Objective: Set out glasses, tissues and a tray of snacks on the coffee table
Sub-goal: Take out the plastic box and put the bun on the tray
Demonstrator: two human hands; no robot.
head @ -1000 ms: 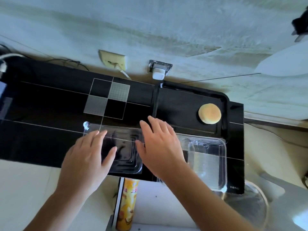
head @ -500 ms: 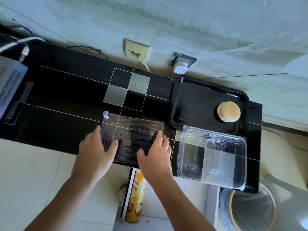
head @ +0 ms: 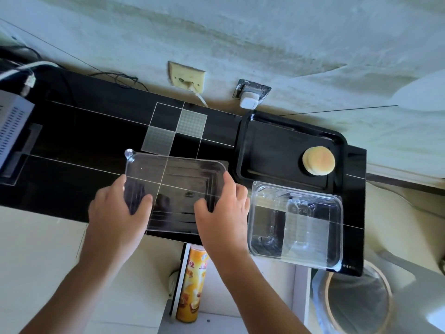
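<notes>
Both hands, left hand (head: 115,210) and right hand (head: 221,213), grip the clear lid (head: 175,186) by its short edges; we judge it's being set aside. Right of the lid: empty clear box (head: 296,225), black tray (head: 272,150) with one bun (head: 318,161). Chip can (head: 192,283) stands below the lid.

Support: glossy black countertop (head: 84,145), thin white grid lines, two frosted squares just beyond the fingertips. Clear plastic lid (head: 173,189) lies on it, near edge under both thumbs. Clear plastic container (head: 296,225) just right of the right-hand fingers (head: 237,196). Black tray (head: 272,150) beyond those fingers. White perforated device (head: 12,126) well left of the left-hand fingers (head: 115,189).
</notes>
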